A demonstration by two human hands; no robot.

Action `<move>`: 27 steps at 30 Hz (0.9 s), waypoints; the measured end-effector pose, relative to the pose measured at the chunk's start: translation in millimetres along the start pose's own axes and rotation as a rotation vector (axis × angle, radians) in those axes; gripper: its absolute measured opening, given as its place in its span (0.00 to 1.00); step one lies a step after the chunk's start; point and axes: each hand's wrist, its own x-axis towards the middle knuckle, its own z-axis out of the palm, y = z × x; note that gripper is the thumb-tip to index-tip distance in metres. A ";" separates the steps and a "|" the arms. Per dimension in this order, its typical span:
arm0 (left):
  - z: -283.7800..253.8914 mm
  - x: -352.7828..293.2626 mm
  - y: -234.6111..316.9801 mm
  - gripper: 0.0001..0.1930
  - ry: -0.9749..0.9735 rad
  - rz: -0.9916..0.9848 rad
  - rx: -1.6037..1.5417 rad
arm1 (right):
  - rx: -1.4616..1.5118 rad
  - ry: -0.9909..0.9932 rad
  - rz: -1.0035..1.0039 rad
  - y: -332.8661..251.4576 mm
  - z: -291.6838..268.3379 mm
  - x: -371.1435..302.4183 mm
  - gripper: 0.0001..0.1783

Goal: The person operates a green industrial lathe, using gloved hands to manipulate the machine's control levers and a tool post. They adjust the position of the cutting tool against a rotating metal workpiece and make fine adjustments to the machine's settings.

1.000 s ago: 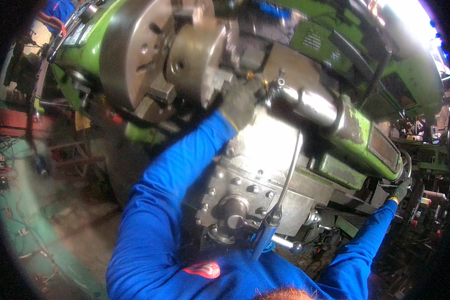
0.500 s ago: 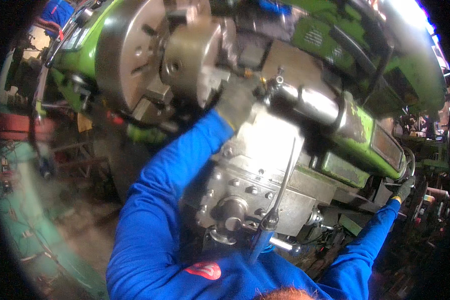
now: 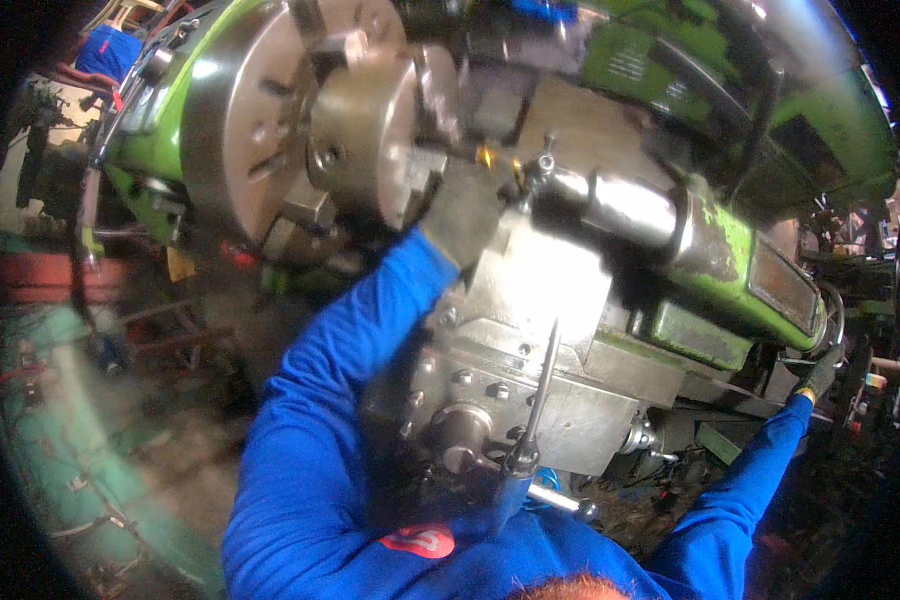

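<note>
My left hand (image 3: pixel 465 212), in a dark grey glove, reaches in beside the jaws of a round steel lathe chuck (image 3: pixel 365 145). Its fingers are blurred and partly hidden, so their grip does not show. Just past them is a drill bit with a yellow-gold part (image 3: pixel 486 156), in line with the shiny tailstock quill (image 3: pixel 625 208). At the far right my gloved right hand (image 3: pixel 820 375) is closed around the rim of the tailstock handwheel (image 3: pixel 834 318). The green tailstock (image 3: pixel 735 260) lies between the quill and that wheel.
A large slotted faceplate (image 3: pixel 255 140) stands behind the chuck. Below my left hand is the bolted steel carriage (image 3: pixel 570 425), with a long upright lever (image 3: pixel 540 400) close to my chest. A second handle (image 3: pixel 565 500) projects near my body. Green machine panels (image 3: pixel 640 60) stand at the back.
The whole view has shifted slightly. My left hand stays beside the chuck and the right on the handwheel; the gold part of the drill shows more plainly now.
</note>
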 end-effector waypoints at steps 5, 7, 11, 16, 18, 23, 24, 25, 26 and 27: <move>3.6 -0.1 -3.1 0.12 0.036 -0.048 -0.399 | -0.009 0.004 -0.016 -0.8 4.4 2.7 0.36; 7.8 0.2 -7.0 0.13 0.064 -0.062 -0.607 | -0.010 0.000 -0.015 2.7 8.0 3.3 0.35; -7.2 2.2 -2.0 0.15 -0.007 0.161 0.157 | -0.018 0.007 -0.023 3.1 3.6 3.1 0.35; -4.0 4.0 -1.3 0.16 0.039 0.085 0.115 | -0.028 0.009 -0.032 -1.4 1.3 3.0 0.34; -4.1 4.6 -0.5 0.16 0.049 0.073 0.079 | -0.030 0.009 -0.035 -1.9 2.2 2.2 0.33; 0.1 -1.6 -5.0 0.17 0.080 0.183 0.266 | -0.036 0.019 -0.043 -1.3 0.7 1.1 0.33; 2.3 -3.3 -7.6 0.17 0.069 0.203 0.308 | -0.039 0.020 -0.044 -0.8 1.0 0.8 0.32; 6.5 -4.4 -11.7 0.16 0.043 0.219 0.327 | -0.043 0.019 -0.046 0.1 1.2 0.1 0.32; 7.7 -4.2 -10.5 0.16 0.047 0.211 0.314 | -0.046 0.021 -0.046 0.5 0.5 -0.1 0.32; 8.5 -3.9 -9.4 0.16 0.051 0.203 0.301 | -0.051 0.023 -0.046 0.5 -0.8 -0.1 0.32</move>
